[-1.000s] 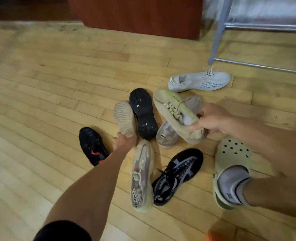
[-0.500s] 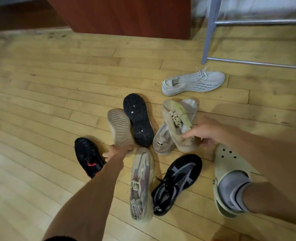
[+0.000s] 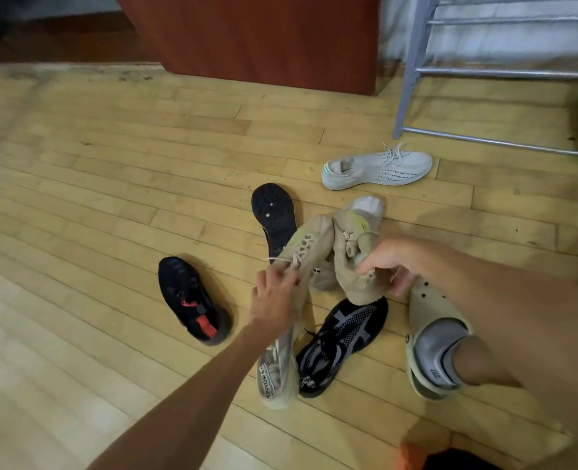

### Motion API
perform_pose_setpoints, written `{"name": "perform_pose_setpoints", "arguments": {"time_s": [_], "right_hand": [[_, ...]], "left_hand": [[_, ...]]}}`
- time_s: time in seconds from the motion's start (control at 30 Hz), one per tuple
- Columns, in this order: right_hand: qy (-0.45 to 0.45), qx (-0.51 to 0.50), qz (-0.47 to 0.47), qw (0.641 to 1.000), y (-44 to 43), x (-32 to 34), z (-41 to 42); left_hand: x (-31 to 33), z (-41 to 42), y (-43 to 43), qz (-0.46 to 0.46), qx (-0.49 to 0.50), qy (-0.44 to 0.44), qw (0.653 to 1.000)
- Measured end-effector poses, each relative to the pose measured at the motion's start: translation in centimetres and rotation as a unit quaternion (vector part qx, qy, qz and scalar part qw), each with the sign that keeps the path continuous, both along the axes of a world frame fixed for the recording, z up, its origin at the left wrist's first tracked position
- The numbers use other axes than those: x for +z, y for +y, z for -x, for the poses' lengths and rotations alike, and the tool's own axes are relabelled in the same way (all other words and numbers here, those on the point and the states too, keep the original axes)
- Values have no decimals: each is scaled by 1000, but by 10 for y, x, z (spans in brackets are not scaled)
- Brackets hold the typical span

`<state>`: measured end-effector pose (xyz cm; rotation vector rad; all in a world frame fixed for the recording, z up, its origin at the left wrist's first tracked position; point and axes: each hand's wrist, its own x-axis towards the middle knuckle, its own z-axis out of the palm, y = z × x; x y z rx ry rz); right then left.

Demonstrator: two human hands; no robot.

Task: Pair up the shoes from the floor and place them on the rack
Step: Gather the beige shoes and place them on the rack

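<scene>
Left hand (image 3: 274,300) curls round one tan sneaker (image 3: 309,245), right hand (image 3: 387,262) clutches the matching tan sneaker (image 3: 350,276); the pair touch, just above the black-and-grey sneaker (image 3: 343,330).

Plank floor (image 3: 118,184) before me.
Pale yellow wood strips; at the floor's far edge I see a red-brown cabinet (image 3: 264,39) beside a whitish wall (image 3: 387,22).

Beige shoe (image 3: 306,247) being gripped near laces by left hand (image 3: 274,298). Second beige shoe (image 3: 350,266) being held by right hand (image 3: 387,262), just beside first. White sneaker (image 3: 379,166) lying near rack (image 3: 413,79) leg. Black shoe (image 3: 274,215) lying sole-up behind.
</scene>
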<state>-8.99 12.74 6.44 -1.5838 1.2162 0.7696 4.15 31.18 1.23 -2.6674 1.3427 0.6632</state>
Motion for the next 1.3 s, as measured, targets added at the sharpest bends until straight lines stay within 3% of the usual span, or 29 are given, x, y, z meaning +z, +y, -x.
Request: {"name": "perform_pose_setpoints", "arguments": {"time_s": [0.07, 0.17, 0.2, 0.27, 0.33, 0.4, 0.7, 0.83, 1.07, 1.3], "right_hand": [[19, 7, -8, 1000, 3, -9, 11], [9, -14, -7, 1000, 3, -20, 22], [2, -22, -9, 1000, 4, -23, 22], [-9, -35, -17, 999, 4, -27, 23], [-16, -40, -14, 999, 4, -29, 23], [-15, -32, -6, 999, 5, -28, 24], [-4, 23, 104, 994, -13, 16, 16], [26, 41, 87, 995, -27, 36, 16], [8, -67, 98, 993, -83, 67, 54], [-46, -251, 74, 964, -149, 67, 102]], "left_hand": [[-12, 14, 7, -28, -22, 69, 997], [-25, 18, 12, 52, 107, 212, 970], [-29, 15, 12, 108, 192, 227, 949], [-32, 5, 9, 167, 385, 245, 874], [-35, 3, 7, 98, 470, 277, 832], [-38, 7, 4, 42, 468, 316, 825], [9, -5, -9, -28, 404, 379, 832], [35, -3, -24, -39, 348, 429, 833], [73, 8, -99, 65, 309, 439, 841], [63, 42, -215, 95, 284, 451, 841]]}}
